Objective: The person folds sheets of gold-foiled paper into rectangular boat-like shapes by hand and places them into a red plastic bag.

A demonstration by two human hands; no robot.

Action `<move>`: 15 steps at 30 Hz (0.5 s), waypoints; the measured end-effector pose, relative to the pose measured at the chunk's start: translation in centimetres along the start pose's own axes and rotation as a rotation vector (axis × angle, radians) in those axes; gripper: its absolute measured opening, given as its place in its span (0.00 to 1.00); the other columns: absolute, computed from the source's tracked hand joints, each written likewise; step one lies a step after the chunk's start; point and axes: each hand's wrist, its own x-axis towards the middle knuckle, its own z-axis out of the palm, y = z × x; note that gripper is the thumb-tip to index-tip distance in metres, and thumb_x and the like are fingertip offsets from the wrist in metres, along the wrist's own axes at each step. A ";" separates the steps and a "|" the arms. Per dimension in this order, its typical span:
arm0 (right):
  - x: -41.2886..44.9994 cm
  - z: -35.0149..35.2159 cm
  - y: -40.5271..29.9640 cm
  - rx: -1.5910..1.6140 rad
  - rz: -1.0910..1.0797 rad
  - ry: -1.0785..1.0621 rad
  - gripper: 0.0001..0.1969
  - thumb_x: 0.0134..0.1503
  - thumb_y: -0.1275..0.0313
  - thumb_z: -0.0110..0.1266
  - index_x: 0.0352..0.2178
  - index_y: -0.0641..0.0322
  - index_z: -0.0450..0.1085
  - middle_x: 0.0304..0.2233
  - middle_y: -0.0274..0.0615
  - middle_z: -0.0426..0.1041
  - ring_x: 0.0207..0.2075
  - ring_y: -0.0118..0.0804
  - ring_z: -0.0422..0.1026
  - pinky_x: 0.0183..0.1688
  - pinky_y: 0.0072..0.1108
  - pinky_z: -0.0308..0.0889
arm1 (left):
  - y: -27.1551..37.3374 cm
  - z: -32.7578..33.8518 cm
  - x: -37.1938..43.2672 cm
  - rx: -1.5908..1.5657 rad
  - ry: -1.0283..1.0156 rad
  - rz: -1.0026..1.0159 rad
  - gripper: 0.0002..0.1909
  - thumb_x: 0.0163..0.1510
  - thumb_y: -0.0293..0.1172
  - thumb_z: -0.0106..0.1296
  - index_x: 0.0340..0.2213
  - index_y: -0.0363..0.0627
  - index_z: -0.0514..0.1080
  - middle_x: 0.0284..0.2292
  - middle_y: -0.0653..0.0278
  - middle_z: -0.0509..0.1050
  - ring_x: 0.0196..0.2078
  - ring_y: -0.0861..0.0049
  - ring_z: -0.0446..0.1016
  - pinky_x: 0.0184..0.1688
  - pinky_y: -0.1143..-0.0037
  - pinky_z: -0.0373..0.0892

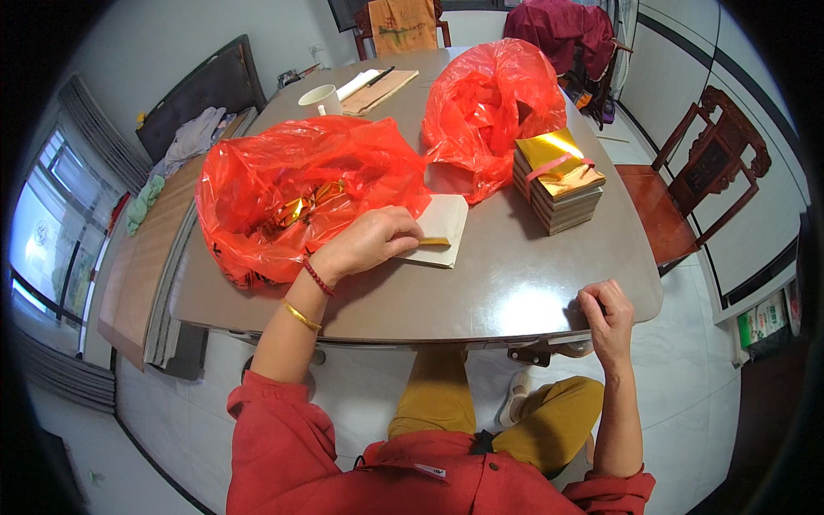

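My left hand rests over a small stack of pale paper sheets on the table. Its fingertips close on the left end of a narrow gold-coloured paper strip, which lies across the sheets; the palm side is hidden. Just behind that hand, a red plastic bag gapes, with shiny gold folded pieces inside. My right hand is curled at the table's near right edge, and nothing shows in it. Beyond it stands a thick block of gold-foil paper bound with a pink band.
A second red plastic bag stands behind the block on the brown table. Farther back are a white mug and a notepad with a black pen. A carved wooden chair stands at the right.
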 end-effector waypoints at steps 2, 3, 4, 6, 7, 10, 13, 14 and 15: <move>0.0 0.0 0.0 0.004 0.006 0.000 0.06 0.54 0.75 0.57 0.24 0.66 0.71 0.21 0.39 0.70 0.25 0.36 0.67 0.29 0.25 0.62 | 0.1 0.4 0.1 -0.001 0.056 -0.006 0.07 0.50 0.28 0.58 0.31 0.38 0.74 0.30 0.57 0.73 0.35 0.63 0.72 0.39 0.70 0.69; 0.0 0.0 0.0 0.009 0.002 -0.005 0.06 0.54 0.75 0.57 0.24 0.66 0.71 0.22 0.39 0.70 0.26 0.36 0.67 0.29 0.25 0.62 | 0.6 0.6 0.0 0.051 0.092 -0.055 0.07 0.50 0.28 0.58 0.29 0.37 0.74 0.29 0.57 0.73 0.33 0.63 0.72 0.38 0.70 0.69; 0.0 0.0 0.0 0.014 -0.002 -0.010 0.05 0.53 0.75 0.57 0.24 0.66 0.71 0.22 0.39 0.70 0.26 0.37 0.67 0.30 0.25 0.62 | 1.1 0.9 0.0 0.102 0.129 -0.104 0.06 0.49 0.28 0.58 0.28 0.37 0.74 0.27 0.56 0.73 0.32 0.63 0.72 0.37 0.70 0.69; 0.1 0.0 -0.1 0.010 -0.002 -0.015 0.05 0.53 0.75 0.57 0.24 0.66 0.71 0.22 0.39 0.71 0.26 0.37 0.67 0.30 0.25 0.62 | 1.8 1.5 -0.1 0.120 0.175 -0.064 0.07 0.49 0.28 0.59 0.27 0.37 0.74 0.26 0.57 0.73 0.32 0.63 0.72 0.36 0.70 0.69; 0.1 0.0 -0.1 0.008 -0.002 -0.019 0.05 0.53 0.75 0.57 0.24 0.66 0.71 0.22 0.39 0.71 0.27 0.37 0.67 0.31 0.25 0.63 | 2.3 1.8 -0.2 0.140 0.221 -0.025 0.07 0.48 0.28 0.59 0.26 0.37 0.73 0.26 0.57 0.72 0.32 0.62 0.72 0.36 0.69 0.68; 0.0 -0.2 -0.3 0.017 0.023 -0.039 0.04 0.52 0.76 0.57 0.25 0.65 0.72 0.24 0.38 0.72 0.29 0.38 0.68 0.33 0.26 0.63 | 5.0 3.6 -0.2 0.121 0.243 0.132 0.09 0.48 0.31 0.60 0.23 0.40 0.71 0.25 0.57 0.70 0.31 0.61 0.70 0.35 0.67 0.67; 0.1 -0.4 -1.0 -0.064 -0.185 -0.057 0.03 0.50 0.76 0.58 0.27 0.64 0.74 0.28 0.39 0.73 0.34 0.40 0.68 0.38 0.28 0.64 | 8.1 5.8 -0.2 0.025 0.223 0.215 0.11 0.48 0.33 0.61 0.22 0.42 0.70 0.24 0.59 0.69 0.30 0.61 0.70 0.34 0.66 0.66; -0.3 -0.6 -1.1 -0.051 -0.199 -0.103 0.09 0.46 0.75 0.61 0.32 0.63 0.75 0.34 0.41 0.74 0.40 0.44 0.68 0.44 0.31 0.64 | 8.7 6.7 -0.2 -0.003 0.210 0.247 0.12 0.48 0.34 0.61 0.23 0.42 0.69 0.24 0.61 0.69 0.29 0.61 0.70 0.34 0.67 0.66; -0.5 -0.5 -1.2 -0.042 -0.257 -0.167 0.15 0.44 0.72 0.63 0.37 0.62 0.75 0.40 0.42 0.74 0.46 0.47 0.68 0.49 0.33 0.64 | 9.5 7.5 -0.2 -0.029 0.202 0.265 0.11 0.49 0.34 0.61 0.24 0.43 0.70 0.24 0.61 0.68 0.29 0.62 0.70 0.32 0.68 0.67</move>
